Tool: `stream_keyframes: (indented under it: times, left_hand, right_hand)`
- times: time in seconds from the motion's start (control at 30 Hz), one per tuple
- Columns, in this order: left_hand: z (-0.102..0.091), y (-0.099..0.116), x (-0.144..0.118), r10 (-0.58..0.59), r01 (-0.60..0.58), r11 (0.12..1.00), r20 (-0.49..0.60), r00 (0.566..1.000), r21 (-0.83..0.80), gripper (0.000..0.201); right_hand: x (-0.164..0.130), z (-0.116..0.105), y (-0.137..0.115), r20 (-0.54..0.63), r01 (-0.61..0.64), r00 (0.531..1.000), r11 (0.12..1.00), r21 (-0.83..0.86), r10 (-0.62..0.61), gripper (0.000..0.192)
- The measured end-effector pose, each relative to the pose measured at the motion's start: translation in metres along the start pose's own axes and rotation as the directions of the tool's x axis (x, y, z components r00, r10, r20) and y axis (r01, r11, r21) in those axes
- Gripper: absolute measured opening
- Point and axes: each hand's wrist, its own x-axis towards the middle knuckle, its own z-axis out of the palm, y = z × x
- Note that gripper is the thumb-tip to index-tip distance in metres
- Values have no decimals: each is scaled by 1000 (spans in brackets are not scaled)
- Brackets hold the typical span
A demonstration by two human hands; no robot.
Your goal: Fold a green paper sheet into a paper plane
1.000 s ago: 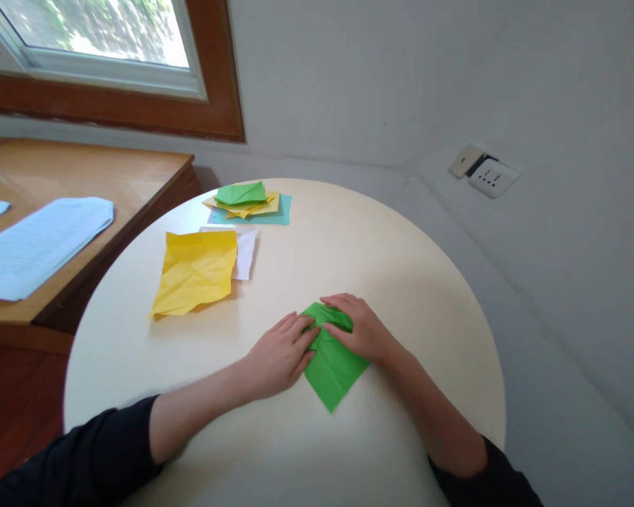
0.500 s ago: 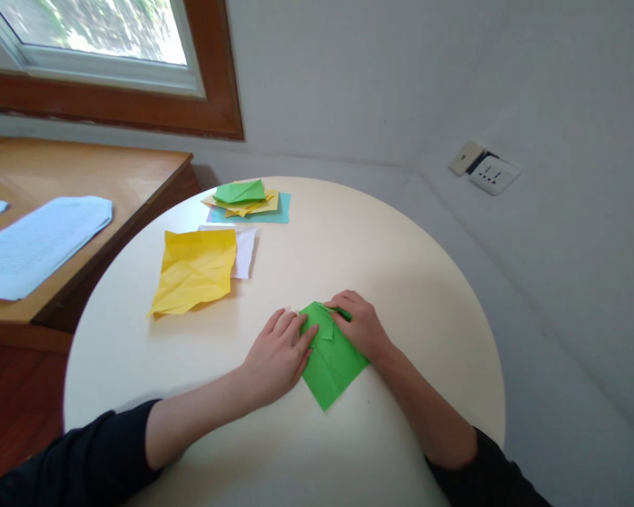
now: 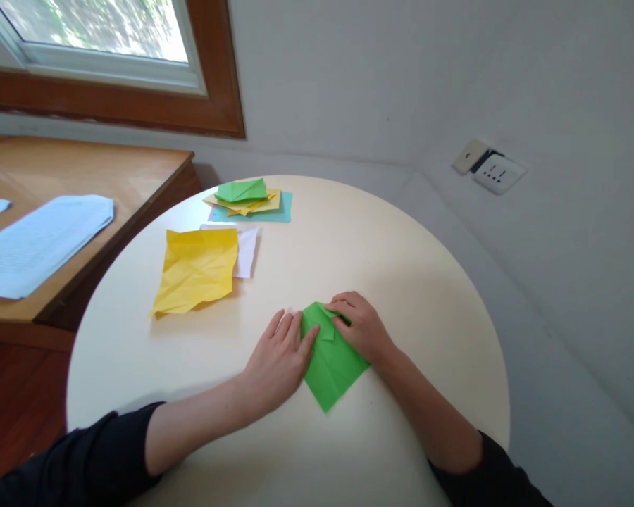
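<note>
A sheet of green origami paper lies on the table in front of me, one corner pointing toward me and a small folded flap near its top. My left hand rests along the paper's left edge, fingers stretched out flat and the thumb or forefinger on the flap. At the upper right edge, my right hand has its fingers curled and pinched on the paper, where the edge is lifted a little. The fingertips partly hide that edge.
On the round white table, a creased yellow sheet overlaps a white sheet. Behind them stands a pile of folded papers with a green piece on top. A wooden desk with papers is at left; a wall socket is at right.
My left hand's fingers have shifted slightly on the paper, baring a bit more of its left side. My right hand stays at the upper right edge. The view has moved a little.
</note>
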Motion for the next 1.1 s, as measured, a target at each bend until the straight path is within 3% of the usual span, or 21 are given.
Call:
stream_keyframes:
  times: [0.17, 0.5, 0.8, 1.1]
  left_hand:
    - [0, 0, 0, 11, -11, 1000, -23, 1000, 5, 38]
    - [4, -1, 0, 61, -62, 995, -22, 998, -80, 39]
    - [8, 0, 5, 135, -126, 974, 32, 990, -186, 40]
    - [9, 3, 6, 87, -78, 974, 34, 996, -211, 45]
  right_hand:
    - [0, -3, 0, 58, 65, 996, 997, -38, -63, 26]
    - [-1, -6, -7, 100, 85, 992, 990, -111, -73, 27]
    - [-5, -3, -16, 177, 43, 984, 985, -167, -13, 31]
    - [-13, 4, -17, 220, -16, 974, 986, -166, 53, 38]
